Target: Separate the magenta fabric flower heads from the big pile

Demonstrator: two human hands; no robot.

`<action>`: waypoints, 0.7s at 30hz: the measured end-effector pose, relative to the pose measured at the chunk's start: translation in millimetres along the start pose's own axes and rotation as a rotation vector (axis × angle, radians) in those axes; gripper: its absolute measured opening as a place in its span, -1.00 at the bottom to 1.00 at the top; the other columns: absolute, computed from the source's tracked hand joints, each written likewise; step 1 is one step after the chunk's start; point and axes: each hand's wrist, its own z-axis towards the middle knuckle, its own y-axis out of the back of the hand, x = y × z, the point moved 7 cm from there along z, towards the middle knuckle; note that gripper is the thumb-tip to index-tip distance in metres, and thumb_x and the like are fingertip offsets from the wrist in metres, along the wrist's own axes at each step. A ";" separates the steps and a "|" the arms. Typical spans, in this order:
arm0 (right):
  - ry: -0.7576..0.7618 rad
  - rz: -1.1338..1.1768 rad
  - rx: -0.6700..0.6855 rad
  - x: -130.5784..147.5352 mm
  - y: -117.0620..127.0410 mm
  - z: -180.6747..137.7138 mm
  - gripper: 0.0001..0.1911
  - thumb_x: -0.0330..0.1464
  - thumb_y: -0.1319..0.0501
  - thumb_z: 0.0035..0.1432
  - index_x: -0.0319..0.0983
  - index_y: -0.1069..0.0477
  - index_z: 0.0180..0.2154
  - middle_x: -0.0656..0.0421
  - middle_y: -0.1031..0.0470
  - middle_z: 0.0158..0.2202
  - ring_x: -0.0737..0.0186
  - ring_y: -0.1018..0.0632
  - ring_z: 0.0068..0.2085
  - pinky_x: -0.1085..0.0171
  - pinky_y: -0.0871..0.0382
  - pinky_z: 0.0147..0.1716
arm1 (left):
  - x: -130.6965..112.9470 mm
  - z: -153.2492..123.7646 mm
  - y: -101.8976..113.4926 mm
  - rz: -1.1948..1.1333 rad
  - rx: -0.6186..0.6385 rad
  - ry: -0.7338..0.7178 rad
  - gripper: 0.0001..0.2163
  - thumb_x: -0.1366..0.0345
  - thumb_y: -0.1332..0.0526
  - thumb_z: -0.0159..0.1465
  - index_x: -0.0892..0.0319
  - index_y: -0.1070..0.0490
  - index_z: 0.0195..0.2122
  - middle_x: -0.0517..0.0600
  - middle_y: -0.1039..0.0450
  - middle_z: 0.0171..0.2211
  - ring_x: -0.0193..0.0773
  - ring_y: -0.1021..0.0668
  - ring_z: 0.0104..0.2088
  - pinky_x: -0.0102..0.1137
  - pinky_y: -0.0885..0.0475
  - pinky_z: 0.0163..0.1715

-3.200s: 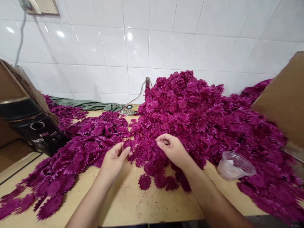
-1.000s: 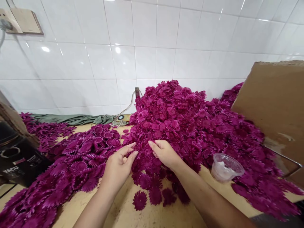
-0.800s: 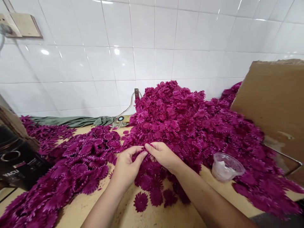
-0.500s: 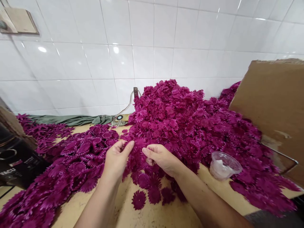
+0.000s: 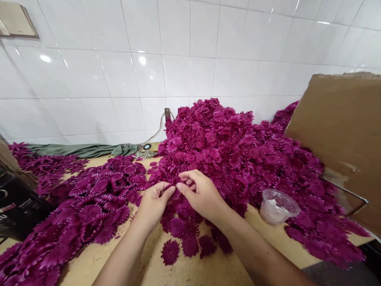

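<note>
A tall heap of magenta fabric flowers (image 5: 226,147) fills the middle and right of the wooden table (image 5: 190,270). At its front edge my left hand (image 5: 153,202) and my right hand (image 5: 201,194) meet, fingertips pinched together on a flower piece (image 5: 175,194) from the heap. Both hands are closed round it; the piece is mostly hidden by the fingers. A lower, flatter spread of stacked flowers (image 5: 89,202) lies to the left of my left hand. A few single flowers (image 5: 170,252) lie loose on the table just below my hands.
A clear plastic cup (image 5: 276,206) stands right of my right forearm. A brown cardboard box (image 5: 342,131) rises at the right. A black appliance (image 5: 14,206) sits at the left edge. Green cloth (image 5: 86,150) and a cable (image 5: 154,137) lie by the white tiled wall.
Half a second ago my hands were slightly apart with a flower between the fingertips; now they have come together and lowered a little, pinching at the same spot on the heap's edge.
</note>
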 end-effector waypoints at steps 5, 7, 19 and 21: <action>-0.105 0.271 0.190 -0.6 -28.1 -8.3 -0.84 -0.41 -0.18 -0.05 -0.29 -0.37 -0.33 0.15 -0.44 -0.41 0.32 -0.46 -0.40 0.32 -0.36 -0.39 | 11.7 -3.1 1.5 0.041 -0.011 0.005 -0.66 0.03 -0.23 -0.07 0.17 -0.22 -0.73 -0.19 -0.16 -0.79 -0.44 -0.21 -0.72 -0.52 -0.11 -0.68; -0.147 0.407 0.255 -1.9 -35.7 -8.8 -0.89 -0.47 -0.17 -0.07 -0.28 -0.34 -0.38 0.21 -0.43 -0.47 0.35 -0.45 -0.44 0.35 -0.35 -0.42 | 15.0 -4.3 1.1 0.040 -0.010 0.030 -0.63 -0.03 -0.17 -0.04 0.16 -0.21 -0.72 -0.19 -0.13 -0.80 -0.44 -0.18 -0.74 -0.51 -0.07 -0.70; -0.022 -0.355 -0.024 6.9 -20.9 -3.6 -0.79 -0.46 0.01 0.10 -0.25 -0.38 -0.43 0.10 -0.48 -0.42 0.24 -0.46 -0.39 0.31 -0.24 -0.39 | 7.2 -21.5 1.5 0.117 -0.050 -0.131 -0.76 0.16 -0.13 0.04 0.14 -0.20 -0.67 -0.16 -0.19 -0.68 -0.38 -0.27 -0.60 -0.48 -0.20 -0.55; 0.015 -0.450 -0.049 14.8 -28.7 -1.4 -0.76 -0.47 0.04 0.11 -0.25 -0.39 -0.41 0.07 -0.48 -0.39 0.21 -0.46 -0.36 0.29 -0.23 -0.36 | 10.4 -19.0 5.1 0.100 -0.104 -0.122 -0.75 0.16 -0.12 0.04 0.14 -0.16 -0.67 -0.18 -0.14 -0.69 -0.40 -0.23 -0.62 -0.49 -0.17 -0.57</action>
